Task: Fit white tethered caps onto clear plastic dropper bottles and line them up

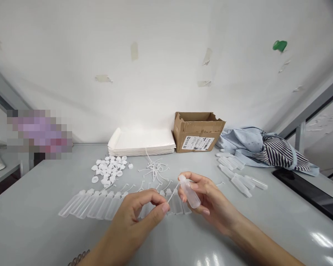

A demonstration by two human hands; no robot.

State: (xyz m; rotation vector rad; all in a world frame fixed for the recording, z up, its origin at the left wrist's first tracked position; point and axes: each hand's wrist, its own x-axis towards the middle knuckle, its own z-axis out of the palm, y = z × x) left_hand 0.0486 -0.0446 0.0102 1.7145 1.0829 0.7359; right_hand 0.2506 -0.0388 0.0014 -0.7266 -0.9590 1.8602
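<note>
My right hand holds a small translucent bottle with a white top, tilted up to the left. Between the thumb and forefinger of my left hand is the lower end of a thin white strip, whose other end reaches the bottle's neck. Behind and below my hands lies a row of translucent bottles, several with thin strips at their tops; my left hand hides part of the row. White caps lie in a pile at the left, and loose white strips are heaped in the middle.
A stack of white envelopes and an open cardboard box stand against the wall. More bottles lie at the right, near a bundle of blue and striped cloth and a long black object. A blurred patch covers the far left.
</note>
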